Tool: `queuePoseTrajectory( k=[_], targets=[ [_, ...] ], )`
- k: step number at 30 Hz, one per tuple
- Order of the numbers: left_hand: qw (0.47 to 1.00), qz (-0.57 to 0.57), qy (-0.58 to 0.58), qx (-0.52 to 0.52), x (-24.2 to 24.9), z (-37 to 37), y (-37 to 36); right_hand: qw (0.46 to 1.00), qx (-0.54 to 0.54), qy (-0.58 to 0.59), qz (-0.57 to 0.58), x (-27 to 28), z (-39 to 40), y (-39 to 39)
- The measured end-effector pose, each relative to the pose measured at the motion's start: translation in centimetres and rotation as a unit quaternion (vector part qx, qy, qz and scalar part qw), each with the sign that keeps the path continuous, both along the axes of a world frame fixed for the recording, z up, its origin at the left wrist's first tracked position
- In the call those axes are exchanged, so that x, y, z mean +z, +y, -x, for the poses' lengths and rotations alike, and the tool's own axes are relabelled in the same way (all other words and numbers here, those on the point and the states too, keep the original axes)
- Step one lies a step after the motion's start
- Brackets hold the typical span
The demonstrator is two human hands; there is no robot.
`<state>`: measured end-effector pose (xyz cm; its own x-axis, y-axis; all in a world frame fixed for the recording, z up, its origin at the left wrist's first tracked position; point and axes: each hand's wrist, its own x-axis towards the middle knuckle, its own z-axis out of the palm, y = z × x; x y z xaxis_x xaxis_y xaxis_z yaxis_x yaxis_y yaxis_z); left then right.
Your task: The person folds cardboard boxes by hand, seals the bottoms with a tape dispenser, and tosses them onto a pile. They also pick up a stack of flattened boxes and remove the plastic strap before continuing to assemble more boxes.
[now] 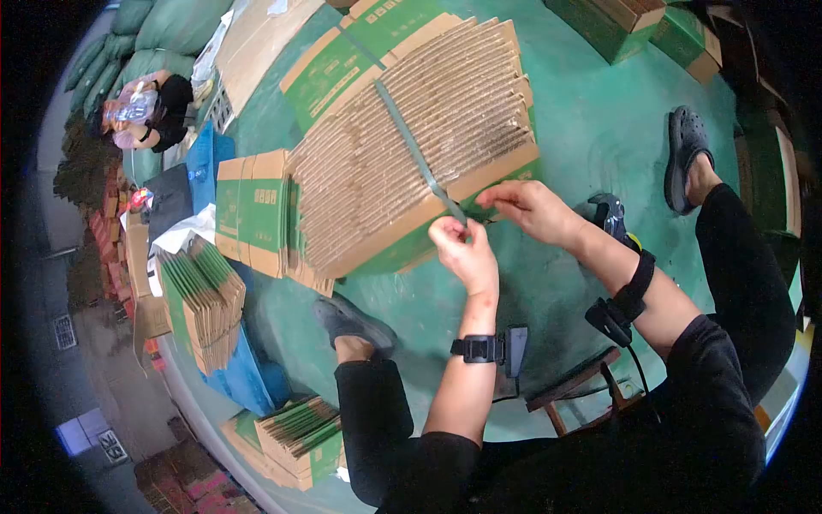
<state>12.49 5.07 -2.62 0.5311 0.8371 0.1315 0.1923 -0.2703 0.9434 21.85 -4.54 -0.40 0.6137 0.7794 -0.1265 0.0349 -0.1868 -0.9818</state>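
A tall stack of flattened cardboard boxes, brown with green print, lies in front of me with its folded edges facing up. A green packing strap runs across the stack, down to its near side. My left hand is closed there, thumb and forefinger pinched on the strap's lower end. Just to the right, my right hand reaches toward the same near edge, fingers stretched and slightly apart close to the strap. Both wrists point toward the stack from below.
Another strapped bundle stands left of the stack, with a further cardboard bundle by the blue bins. A black clog is on my left foot. A person sits near green sacks. A wooden stool is beneath me.
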Motion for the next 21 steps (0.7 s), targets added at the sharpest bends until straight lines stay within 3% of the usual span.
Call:
queuePoseTrajectory(
  k=[2,3,5,9,11,12,14,16,21],
  targets=[
    [0.998,-0.055,-0.005,0.007,0.1,0.3,-0.2,0.98,0.014,-0.193,0.036,0.5,0.4,0.0],
    [0.999,-0.051,-0.006,0.01,0.2,0.3,-0.1,0.98,0.017,-0.193,0.039,0.8,0.8,0.4],
    [0.977,-0.203,0.061,-0.023,0.5,0.7,0.3,0.963,0.03,-0.26,0.067,1.3,1.8,1.8],
    [0.976,-0.209,0.057,-0.03,0.1,1.3,1.2,0.946,-0.018,-0.31,0.091,1.2,2.4,3.0],
    [0.99,-0.074,0.073,-0.096,-0.5,1.6,2.4,0.942,-0.007,-0.315,0.116,1.1,2.0,3.1],
    [0.99,-0.072,0.072,-0.096,-0.6,1.7,2.8,0.937,0.002,-0.321,0.141,1.2,1.8,3.1],
    [0.983,0.078,0.006,-0.167,-0.4,1.8,3.6,0.928,0.012,-0.338,0.158,1.4,1.7,3.1],
    [0.975,0.1,0.019,-0.199,0.0,1.6,4.5,0.918,0.023,-0.354,0.177,1.1,1.4,2.9],
    [0.939,0.156,0.056,-0.3,1.2,1.2,6.3,0.885,0.068,-0.452,0.085,0.7,0.7,2.6]
  ],
)
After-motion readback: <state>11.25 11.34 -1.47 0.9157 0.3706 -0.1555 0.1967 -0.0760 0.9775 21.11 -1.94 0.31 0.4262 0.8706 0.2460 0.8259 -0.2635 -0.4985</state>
